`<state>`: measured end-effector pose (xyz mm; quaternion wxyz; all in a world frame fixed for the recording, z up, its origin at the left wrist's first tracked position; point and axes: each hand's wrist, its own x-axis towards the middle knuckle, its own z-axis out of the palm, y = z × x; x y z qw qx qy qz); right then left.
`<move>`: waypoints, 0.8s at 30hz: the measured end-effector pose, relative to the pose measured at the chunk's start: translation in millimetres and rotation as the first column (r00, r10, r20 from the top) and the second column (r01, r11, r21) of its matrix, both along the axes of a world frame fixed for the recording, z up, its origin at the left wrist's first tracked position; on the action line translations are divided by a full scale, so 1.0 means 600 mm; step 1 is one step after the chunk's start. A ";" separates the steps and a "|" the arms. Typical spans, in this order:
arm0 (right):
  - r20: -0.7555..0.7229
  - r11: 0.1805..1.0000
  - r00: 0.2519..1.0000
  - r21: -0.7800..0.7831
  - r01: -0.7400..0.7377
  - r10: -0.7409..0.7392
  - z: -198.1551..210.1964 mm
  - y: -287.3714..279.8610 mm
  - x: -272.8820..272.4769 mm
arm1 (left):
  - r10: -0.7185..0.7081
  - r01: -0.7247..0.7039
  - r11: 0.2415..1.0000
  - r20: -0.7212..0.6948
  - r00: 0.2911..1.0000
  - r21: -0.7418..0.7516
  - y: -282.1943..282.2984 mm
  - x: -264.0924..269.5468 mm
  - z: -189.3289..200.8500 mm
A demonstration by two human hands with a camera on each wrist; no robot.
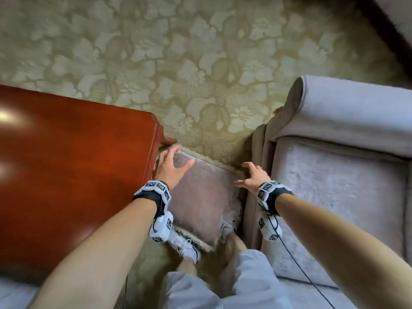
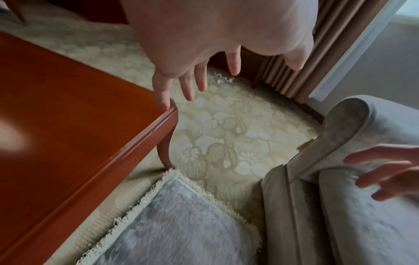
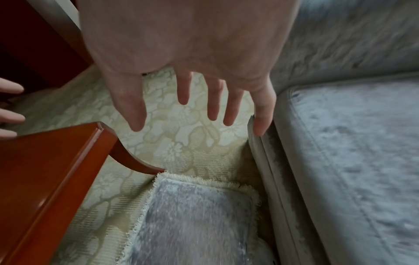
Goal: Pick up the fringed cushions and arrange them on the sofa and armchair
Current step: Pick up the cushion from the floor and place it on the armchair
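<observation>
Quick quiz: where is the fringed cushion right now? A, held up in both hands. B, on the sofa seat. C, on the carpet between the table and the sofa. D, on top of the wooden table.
C: the cushion lies on the carpet between the table and the sofa, with the left hand and right hand open above it, gripping nothing.

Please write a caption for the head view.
Both open hands reach for a fringed cushion on the carpet.
</observation>
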<state>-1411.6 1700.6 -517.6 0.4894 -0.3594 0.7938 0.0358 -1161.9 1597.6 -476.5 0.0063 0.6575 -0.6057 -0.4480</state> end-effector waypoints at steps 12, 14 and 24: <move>-0.028 0.991 0.998 0.122 -0.046 0.050 -0.325 -0.016 0.079 | 0.189 -0.205 0.960 0.097 0.977 0.193 0.026 0.107 -0.375; -0.038 0.989 0.998 0.140 -0.049 0.055 -0.373 -0.023 0.088 | 0.197 -0.216 0.958 0.111 0.974 0.190 0.030 0.119 -0.417; 0.005 0.997 1.000 0.080 0.006 -0.006 -0.555 -0.087 0.121 | 0.162 -0.189 0.964 0.152 0.975 0.188 0.023 0.142 -0.571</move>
